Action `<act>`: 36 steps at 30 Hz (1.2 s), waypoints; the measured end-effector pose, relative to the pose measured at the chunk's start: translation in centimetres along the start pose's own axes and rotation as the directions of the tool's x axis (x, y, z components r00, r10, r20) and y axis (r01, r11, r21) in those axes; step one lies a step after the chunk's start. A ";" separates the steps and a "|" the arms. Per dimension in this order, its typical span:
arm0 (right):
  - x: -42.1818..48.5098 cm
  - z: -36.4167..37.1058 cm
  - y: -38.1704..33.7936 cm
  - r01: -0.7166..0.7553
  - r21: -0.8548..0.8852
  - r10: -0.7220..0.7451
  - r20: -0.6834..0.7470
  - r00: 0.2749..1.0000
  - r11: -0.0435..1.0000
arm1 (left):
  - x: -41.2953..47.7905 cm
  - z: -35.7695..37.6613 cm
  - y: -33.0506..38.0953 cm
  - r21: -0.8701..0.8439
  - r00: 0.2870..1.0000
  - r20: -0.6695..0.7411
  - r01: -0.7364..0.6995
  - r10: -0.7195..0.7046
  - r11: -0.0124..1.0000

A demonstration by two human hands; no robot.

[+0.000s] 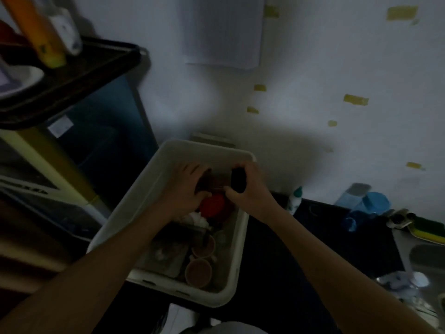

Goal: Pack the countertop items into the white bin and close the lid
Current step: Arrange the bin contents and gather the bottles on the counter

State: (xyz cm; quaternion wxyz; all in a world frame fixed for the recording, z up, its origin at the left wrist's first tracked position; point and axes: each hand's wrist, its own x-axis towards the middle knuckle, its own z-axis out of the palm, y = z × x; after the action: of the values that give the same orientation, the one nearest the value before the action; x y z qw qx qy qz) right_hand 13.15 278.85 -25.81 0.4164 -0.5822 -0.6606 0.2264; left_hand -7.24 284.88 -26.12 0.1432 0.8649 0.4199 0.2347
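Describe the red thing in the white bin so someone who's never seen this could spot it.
Find the white bin on the dark countertop. Near its far end, between the left hand and the right hand, sits the red thing, rounded. It is the only bright red item; the cups nearer the camera are brown.

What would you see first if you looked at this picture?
The left hand and right hand meet inside a white bin in the middle, and the right one grips a black thing. Just below them sits a bright red thing, with two brown cups nearer the front. An orange bottle shows at top left.
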 end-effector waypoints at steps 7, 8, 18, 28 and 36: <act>0.0 7.6 0.1 -0.054 -0.339 0.185 0.366 0.912 0.939 | -4.9 -0.4 -6.5 0.118 0.978 0.202 0.030 -0.054 0.993; -0.2 8.2 0.1 -0.063 -0.371 0.217 0.389 0.895 0.926 | -5.3 -0.3 -7.0 0.124 0.972 0.227 0.031 -0.059 0.992; -2.4 13.4 1.0 -0.144 -0.413 0.361 0.516 0.776 0.899 | -8.3 1.1 -11.0 0.036 0.896 0.437 0.070 -0.078 0.997; -3.3 15.5 0.6 -0.148 -0.457 0.405 0.537 0.740 0.877 | -9.4 1.9 -12.5 0.099 0.857 0.512 0.012 -0.062 0.995; -5.0 17.4 0.8 -0.039 -0.503 0.369 0.575 0.730 0.863 | -10.4 2.9 -13.1 0.243 0.737 0.665 -0.059 -0.122 0.968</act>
State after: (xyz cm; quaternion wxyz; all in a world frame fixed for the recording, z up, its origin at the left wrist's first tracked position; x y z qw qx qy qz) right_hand -0.67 277.48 -37.49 -0.0190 -0.6178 -0.7271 0.2988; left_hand -19.93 284.45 -37.37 0.1804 0.8945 0.3800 -0.1516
